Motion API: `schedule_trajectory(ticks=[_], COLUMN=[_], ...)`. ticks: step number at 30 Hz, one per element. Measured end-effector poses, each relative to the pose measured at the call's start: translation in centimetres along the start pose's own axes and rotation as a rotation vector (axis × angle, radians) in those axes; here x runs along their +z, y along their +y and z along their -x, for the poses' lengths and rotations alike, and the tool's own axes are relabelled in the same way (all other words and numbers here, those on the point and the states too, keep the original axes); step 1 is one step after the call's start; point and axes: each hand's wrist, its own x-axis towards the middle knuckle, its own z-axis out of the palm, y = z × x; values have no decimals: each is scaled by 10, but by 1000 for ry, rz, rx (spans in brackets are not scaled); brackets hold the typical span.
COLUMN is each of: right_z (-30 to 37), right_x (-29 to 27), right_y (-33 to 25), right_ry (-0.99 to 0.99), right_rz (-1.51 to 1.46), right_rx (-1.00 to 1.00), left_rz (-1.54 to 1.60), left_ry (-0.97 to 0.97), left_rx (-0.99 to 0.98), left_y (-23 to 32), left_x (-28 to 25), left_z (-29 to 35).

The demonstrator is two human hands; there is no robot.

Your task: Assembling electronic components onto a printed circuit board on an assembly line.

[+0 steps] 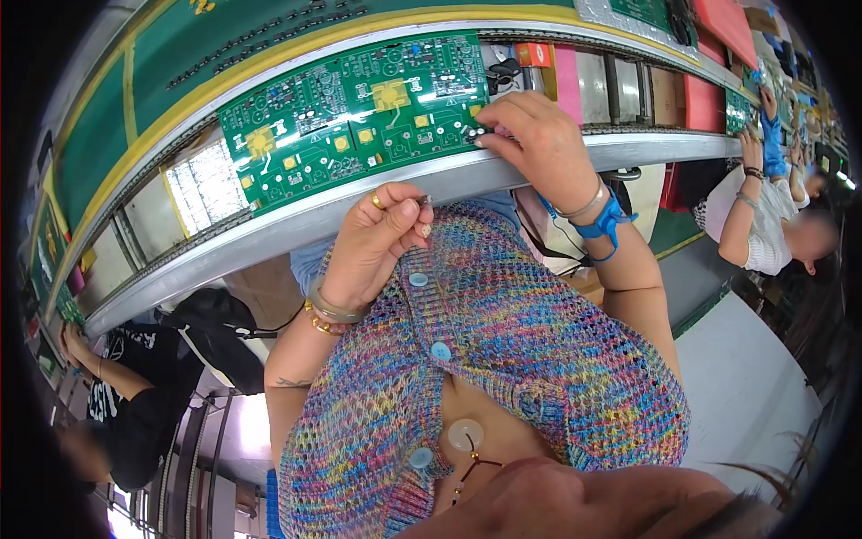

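A green circuit board (314,171) with yellow patches lies on the conveyor in front of me. My right hand (548,144) is at the board's right end, thumb and forefinger closed on a small black component (478,134) at its near corner. Nearer to me, my left hand (382,229) is raised just on my side of the metal rail. Its fingers are curled together around small parts; a greyish tip (426,199) shows at the fingertips, too small to name. A blue strap (607,225) circles my right wrist.
The silver conveyor rail (296,213) runs across in front of me, with a chain along its inner edge. Rows of small black components (269,36) lie on the green surface beyond. Co-workers sit at left (135,386) and right (754,216). Red-pink foam (709,85) stands at the far right.
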Motion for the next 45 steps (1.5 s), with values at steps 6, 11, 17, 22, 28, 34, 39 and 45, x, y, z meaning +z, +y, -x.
schedule_trajectory(ticks=[6, 11, 17, 22, 28, 34, 39, 45], right_z=[-5, -12, -43, -63, -67, -68, -68, -68], right_x=[-6, 12, 34, 58, 66, 67, 67, 68], right_y=[-50, -68, -58, -58, -58, -61, -62, -61], right_ry=[-50, -25, -28, -19, -83, -94, -78, -79], right_rz=[-371, -363, -328, -231, -157, -128, -130, -128], right_rx=[-22, -109, -29, -175, -194, -201, -213, -236], left_rz=[64, 92, 56, 52, -79, -382, -382, -577], left_ry=[-4, -59, 125, 19, -24, 160, 156, 254], left_rx=[12, 30, 107, 109, 183, 333, 424, 450], left_y=[-3, 1, 23, 20, 13, 12, 10, 16], left_x=[-4, -10, -1, -23, -33, -24, -29, -23], left_z=[2, 7, 36, 46, 47, 48, 46, 44])
